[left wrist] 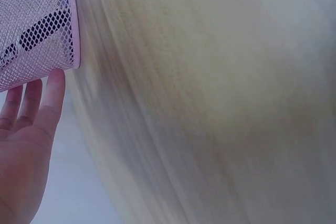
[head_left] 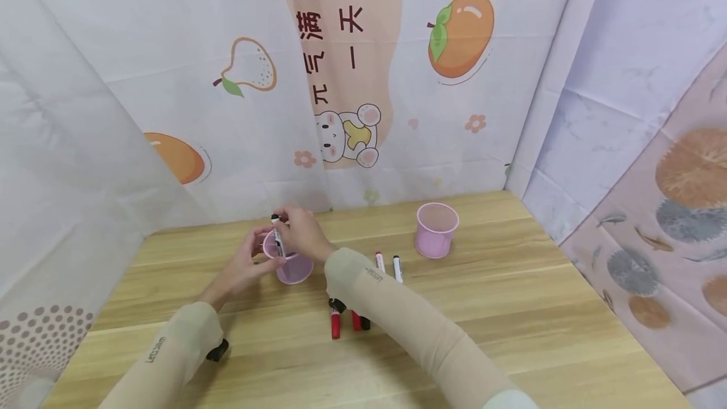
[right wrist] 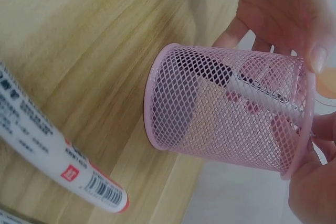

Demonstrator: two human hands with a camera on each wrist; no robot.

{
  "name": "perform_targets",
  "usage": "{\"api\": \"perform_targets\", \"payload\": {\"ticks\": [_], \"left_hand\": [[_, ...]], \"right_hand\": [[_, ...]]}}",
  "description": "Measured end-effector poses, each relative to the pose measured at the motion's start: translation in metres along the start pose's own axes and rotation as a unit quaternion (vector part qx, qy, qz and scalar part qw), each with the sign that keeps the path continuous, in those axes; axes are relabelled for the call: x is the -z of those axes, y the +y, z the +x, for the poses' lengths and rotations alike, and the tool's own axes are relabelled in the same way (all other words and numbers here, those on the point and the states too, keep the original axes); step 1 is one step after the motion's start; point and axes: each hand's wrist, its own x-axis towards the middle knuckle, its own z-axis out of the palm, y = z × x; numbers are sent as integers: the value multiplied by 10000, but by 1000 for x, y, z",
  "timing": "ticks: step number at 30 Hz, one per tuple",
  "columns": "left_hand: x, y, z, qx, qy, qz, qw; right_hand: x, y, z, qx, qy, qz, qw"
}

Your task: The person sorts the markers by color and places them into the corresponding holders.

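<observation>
A pink mesh pen cup [head_left: 295,269] stands upright at the left back of the wooden table. My left hand [head_left: 248,268] holds it near the rim, thumb on one side and fingers on the other; in the left wrist view its fingers [left wrist: 53,93] touch the mesh. Over the cup's mouth, my right hand [head_left: 303,232] pinches a white whiteboard marker [head_left: 277,235] with a black upper end. Through the mesh in the right wrist view, a marker's black cap [right wrist: 205,69] points toward the cup's bottom. The right fingers [right wrist: 315,182] are at the rim.
A second pink pen cup [head_left: 436,232] stands at the back right. Between the cups lie a red-ended white marker [head_left: 379,261] and a black-ended one [head_left: 397,268]. Red caps [head_left: 336,326] and a black cap [head_left: 365,322] show beside my right sleeve, which covers part of these markers. A printed cloth [head_left: 227,144] hangs behind the table.
</observation>
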Motion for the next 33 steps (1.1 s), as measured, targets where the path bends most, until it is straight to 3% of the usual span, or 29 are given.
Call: {"api": "perform_targets", "payload": {"ticks": [13, 26, 33], "left_hand": [[-3, -1, 3, -197, -66, 38, 9998], [1, -2, 8, -153, -327, -178, 9992], [0, -3, 8, -161, -286, -233, 9992]], "right_hand": [[-1, -3, 2, -56, 92, -522, 9986], [0, -6, 3, -224, -16, -431, 9988], [4, -6, 4, -258, -152, -488, 9984]]}}
